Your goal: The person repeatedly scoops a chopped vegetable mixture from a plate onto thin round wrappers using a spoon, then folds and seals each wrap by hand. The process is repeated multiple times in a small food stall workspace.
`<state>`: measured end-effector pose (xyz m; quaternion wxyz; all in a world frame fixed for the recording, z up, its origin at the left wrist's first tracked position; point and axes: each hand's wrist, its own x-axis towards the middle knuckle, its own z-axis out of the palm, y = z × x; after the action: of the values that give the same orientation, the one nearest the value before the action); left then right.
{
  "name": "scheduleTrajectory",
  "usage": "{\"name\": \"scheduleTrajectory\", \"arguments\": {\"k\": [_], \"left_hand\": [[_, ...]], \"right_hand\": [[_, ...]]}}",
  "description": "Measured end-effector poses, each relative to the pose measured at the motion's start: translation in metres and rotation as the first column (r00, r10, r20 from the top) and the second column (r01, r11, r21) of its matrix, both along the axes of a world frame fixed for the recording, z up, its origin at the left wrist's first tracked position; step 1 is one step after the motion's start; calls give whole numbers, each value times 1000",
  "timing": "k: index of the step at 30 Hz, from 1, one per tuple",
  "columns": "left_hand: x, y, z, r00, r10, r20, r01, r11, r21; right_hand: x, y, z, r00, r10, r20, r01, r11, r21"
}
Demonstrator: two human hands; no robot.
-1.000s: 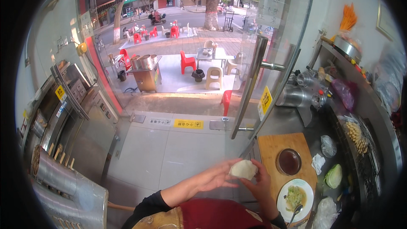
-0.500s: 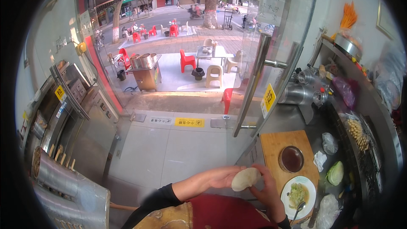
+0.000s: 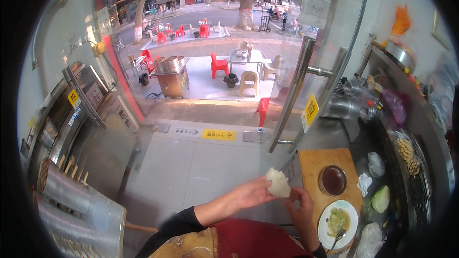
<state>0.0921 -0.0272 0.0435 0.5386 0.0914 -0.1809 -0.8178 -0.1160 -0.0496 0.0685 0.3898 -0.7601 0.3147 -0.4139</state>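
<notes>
**A:** Both hands met over a white lump of dough point(image 3: 278, 183) at the counter's edge. What had changed?

**B:** Half a second earlier the piece lay flatter and rounder between the hands; by this frame it stood gathered into a peaked lump, its top edge pinched up. The left hand point(image 3: 252, 192) cupped it from below, fingers curled partway, while the right hand point(image 3: 300, 201) closed thumb and fingertips on its lower right edge.

**A:** And where was it held?

**B:** In the air, in front of the person's chest, just left of the wooden cutting board point(image 3: 329, 177) and apart from it. A dark bowl of sauce point(image 3: 333, 180) sat on that board; a white plate point(image 3: 326, 226) of greenish filling with a spoon point(image 3: 336, 239) lay just below it.

**A:** What did that suggest?

**B:** Likely a wrapper folded shut around filling, with the pleating well under way rather than finished.
</notes>
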Motion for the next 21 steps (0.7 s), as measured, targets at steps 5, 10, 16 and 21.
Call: {"name": "scheduleTrajectory", "arguments": {"k": [5, 10, 16, 21], "left_hand": [[3, 7, 3, 1000, 15, 16, -14, 999, -35], [8, 18, 9, 996, 31, 79, -30, 999, -14], [16, 26, 9, 979, 30, 202, -28, 1000, -12], [18, 24, 7, 971, 106, 213, -102, 994, -31]], "right_hand": [[6, -1, 2, 997, -41, 68, 42, 999, -8], [8, -2, 4, 996, -92, -21, 86, 976, -200], [15, -5, 5, 997, -72, -29, 63, 967, -249], [18, -5, 5, 998, -56, -27, 47, 963, -264]]}}
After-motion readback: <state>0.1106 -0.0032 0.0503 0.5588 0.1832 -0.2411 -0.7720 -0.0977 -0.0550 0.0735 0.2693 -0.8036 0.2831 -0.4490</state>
